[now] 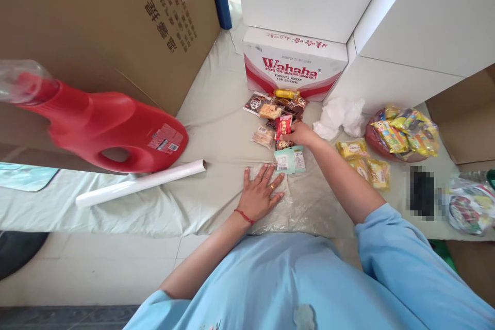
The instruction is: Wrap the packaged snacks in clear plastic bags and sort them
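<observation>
My left hand lies flat with spread fingers on the pale cloth cover, holding nothing. Its fingertips are close to a light green snack packet. My right hand has its fingers closed at the edge of a small red snack packet; some fingertips are hidden. Around that packet lie a black-and-white packet, a clear-wrapped puffed snack, a pinkish wrapped snack, dark brown packets and a yellow packet.
Behind the snacks stands a Wahaha water carton. Crumpled white plastic, several yellow packets and a red bowl of snacks are at right. A red jug and white roll lie left, beside a large cardboard box.
</observation>
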### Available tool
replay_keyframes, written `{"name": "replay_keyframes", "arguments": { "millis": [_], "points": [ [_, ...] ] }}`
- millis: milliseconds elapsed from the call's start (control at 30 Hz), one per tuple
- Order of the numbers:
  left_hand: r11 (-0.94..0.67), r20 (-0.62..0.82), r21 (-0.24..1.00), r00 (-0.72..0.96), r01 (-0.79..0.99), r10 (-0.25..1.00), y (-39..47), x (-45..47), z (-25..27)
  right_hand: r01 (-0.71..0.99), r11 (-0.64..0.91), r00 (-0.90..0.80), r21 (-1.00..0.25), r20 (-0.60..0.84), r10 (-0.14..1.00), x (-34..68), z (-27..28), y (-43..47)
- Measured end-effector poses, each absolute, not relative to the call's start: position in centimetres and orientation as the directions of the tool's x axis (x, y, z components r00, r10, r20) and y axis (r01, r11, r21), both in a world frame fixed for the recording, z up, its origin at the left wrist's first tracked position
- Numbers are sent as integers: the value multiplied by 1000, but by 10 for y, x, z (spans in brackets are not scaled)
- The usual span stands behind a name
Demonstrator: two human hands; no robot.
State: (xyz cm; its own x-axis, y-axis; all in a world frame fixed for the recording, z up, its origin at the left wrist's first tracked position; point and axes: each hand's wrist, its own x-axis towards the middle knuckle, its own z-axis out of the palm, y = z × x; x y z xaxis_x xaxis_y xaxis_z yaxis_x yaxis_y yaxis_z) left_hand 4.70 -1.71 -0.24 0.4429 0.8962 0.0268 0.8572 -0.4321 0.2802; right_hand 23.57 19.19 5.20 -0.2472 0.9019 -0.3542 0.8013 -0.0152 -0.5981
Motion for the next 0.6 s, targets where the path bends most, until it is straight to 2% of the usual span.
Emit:
{"name": "replay_keyframes", "arguments": {
  "millis": [133,233,333,400,433,500,567,600],
  "points": [
    [-430,24,295,444,853,896,-17,46,-1,526,-100,-175,-845,-223,959,244,78,228],
    [-430,19,303,446,850,895,-21,45,-1,499,-93,-91,-862,-159,983,245,93,243],
    [-448,19,304,465,841,885,-31,45,0,670,53,-145,-740,-60,988,233,88,230],
    [-453,20,296,469,841,883,-37,45,1,738,269,-332,-618,14,943,218,75,207],
    [-452,20,289,467,844,884,-40,45,1,721,409,-471,-559,38,882,209,66,194],
    [-449,18,276,462,850,887,-42,46,2,586,668,-737,-458,41,674,193,50,175],
    [-451,12,266,464,852,886,-42,46,2,487,781,-846,-392,10,532,183,40,169],
    [-451,11,263,465,853,885,-42,46,2,487,792,-852,-367,-1,523,182,37,172]
  ]
}}
